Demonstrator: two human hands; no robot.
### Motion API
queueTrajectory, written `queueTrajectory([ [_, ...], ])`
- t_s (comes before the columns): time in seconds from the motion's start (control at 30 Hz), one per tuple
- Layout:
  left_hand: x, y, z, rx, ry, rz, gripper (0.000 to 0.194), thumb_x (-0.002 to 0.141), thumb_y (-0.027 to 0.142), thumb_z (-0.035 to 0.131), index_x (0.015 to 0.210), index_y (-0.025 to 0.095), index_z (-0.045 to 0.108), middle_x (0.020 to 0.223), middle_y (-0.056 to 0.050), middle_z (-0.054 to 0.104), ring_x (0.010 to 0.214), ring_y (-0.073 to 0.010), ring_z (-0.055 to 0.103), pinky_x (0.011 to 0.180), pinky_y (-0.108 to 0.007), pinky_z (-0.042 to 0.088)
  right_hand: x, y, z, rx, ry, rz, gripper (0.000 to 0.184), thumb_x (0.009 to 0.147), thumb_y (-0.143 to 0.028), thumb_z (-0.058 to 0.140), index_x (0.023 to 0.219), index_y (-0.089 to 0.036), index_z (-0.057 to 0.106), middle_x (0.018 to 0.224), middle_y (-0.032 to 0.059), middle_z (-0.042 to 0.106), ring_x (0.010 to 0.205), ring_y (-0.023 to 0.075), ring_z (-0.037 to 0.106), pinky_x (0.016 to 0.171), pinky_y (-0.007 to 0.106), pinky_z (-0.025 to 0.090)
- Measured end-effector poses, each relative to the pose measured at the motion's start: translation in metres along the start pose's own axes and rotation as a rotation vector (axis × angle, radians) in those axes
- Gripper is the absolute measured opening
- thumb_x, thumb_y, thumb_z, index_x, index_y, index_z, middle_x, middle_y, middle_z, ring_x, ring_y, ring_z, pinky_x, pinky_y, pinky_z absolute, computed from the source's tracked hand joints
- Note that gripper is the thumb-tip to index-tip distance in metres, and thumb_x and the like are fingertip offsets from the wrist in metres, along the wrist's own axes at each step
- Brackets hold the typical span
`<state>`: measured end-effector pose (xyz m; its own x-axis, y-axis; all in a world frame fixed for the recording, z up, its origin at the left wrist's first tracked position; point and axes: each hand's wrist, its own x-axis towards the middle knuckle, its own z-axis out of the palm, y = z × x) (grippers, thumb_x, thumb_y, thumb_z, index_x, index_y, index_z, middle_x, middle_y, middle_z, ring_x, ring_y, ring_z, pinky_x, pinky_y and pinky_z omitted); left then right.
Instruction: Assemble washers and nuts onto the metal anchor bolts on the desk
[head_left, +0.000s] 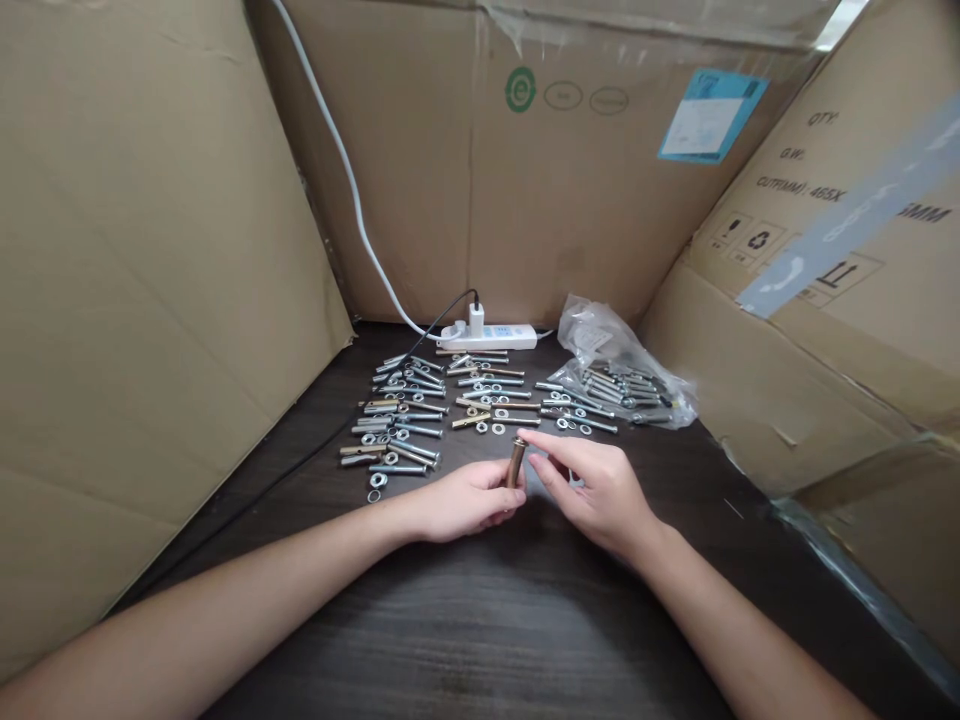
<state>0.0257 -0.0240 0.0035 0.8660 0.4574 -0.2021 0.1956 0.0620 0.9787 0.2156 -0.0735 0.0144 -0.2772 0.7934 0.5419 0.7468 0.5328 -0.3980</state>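
Observation:
My left hand is closed around a brass-coloured expansion bolt, which stands nearly upright with a slight tilt. A ring-like piece, perhaps a washer or nut, sits at its top end. The index fingertip of my right hand touches that top end, while its thumb is apart from the bolt, just to the right. The lower part of the bolt is hidden by my left fingers. Beyond my hands lie rows of loose bolts, metal sleeves, nuts and washers, silver and brass in colour.
A clear plastic bag with more bolts lies at the back right. Behind the rows is a white power strip with a plug and cables. A black cable crosses the dark table on the left. Cardboard walls enclose three sides.

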Motion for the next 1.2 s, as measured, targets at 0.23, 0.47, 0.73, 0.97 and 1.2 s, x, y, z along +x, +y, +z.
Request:
queueTrajectory([
  [0.23,0.000,-0.001,-0.001,-0.126,0.002,0.022,0.019,0.083,0.031,0.052,0.092,0.019,0.041,0.077,0.004,0.036,0.056,-0.0066,0.029,0.047,-0.019,0.025,0.002,-0.002,-0.001,0.014,0.013,-0.001,0.031,0.091,-0.026,0.049,0.118,-0.018,0.062,0.085,0.0056,0.072,0.067,0.0139,0.065,0.069,0.025,0.051],
  [0.47,0.003,-0.004,-0.007,-0.295,-0.053,0.063,0.030,0.082,0.046,0.049,0.079,0.019,0.035,0.070,0.005,0.028,0.054,-0.0074,0.022,0.048,-0.020,0.026,0.002,-0.005,-0.004,-0.016,0.068,-0.079,0.027,0.088,-0.020,0.051,0.113,-0.018,0.063,0.079,0.0042,0.070,0.062,0.0130,0.060,0.063,0.025,0.048],
  [0.73,0.004,-0.008,-0.011,-0.300,-0.082,-0.023,0.057,0.080,0.073,0.029,0.071,0.018,0.037,0.061,0.006,0.024,0.049,-0.0077,0.016,0.045,-0.023,0.013,0.001,-0.008,0.002,-0.050,0.023,-0.144,0.027,0.090,-0.022,0.051,0.113,-0.018,0.064,0.068,0.0010,0.064,0.056,0.0111,0.054,0.058,0.024,0.044],
  [0.97,0.002,-0.003,-0.012,-0.332,-0.012,-0.054,0.050,0.080,0.065,0.041,0.078,0.015,0.046,0.065,0.004,0.036,0.048,-0.0058,0.019,0.043,-0.020,0.015,-0.001,-0.007,0.004,-0.019,0.036,-0.126,0.026,0.089,-0.025,0.053,0.113,-0.020,0.064,0.074,0.0026,0.069,0.058,0.0114,0.057,0.061,0.024,0.046],
  [1.2,0.001,-0.001,-0.014,-0.382,-0.028,-0.046,0.042,0.081,0.058,0.047,0.081,0.016,0.046,0.063,0.007,0.027,0.048,-0.0056,0.017,0.042,-0.018,0.019,0.000,-0.007,0.003,0.076,-0.002,-0.122,0.025,0.091,-0.024,0.051,0.112,-0.018,0.064,0.075,0.0032,0.069,0.061,0.0123,0.061,0.063,0.024,0.048],
])
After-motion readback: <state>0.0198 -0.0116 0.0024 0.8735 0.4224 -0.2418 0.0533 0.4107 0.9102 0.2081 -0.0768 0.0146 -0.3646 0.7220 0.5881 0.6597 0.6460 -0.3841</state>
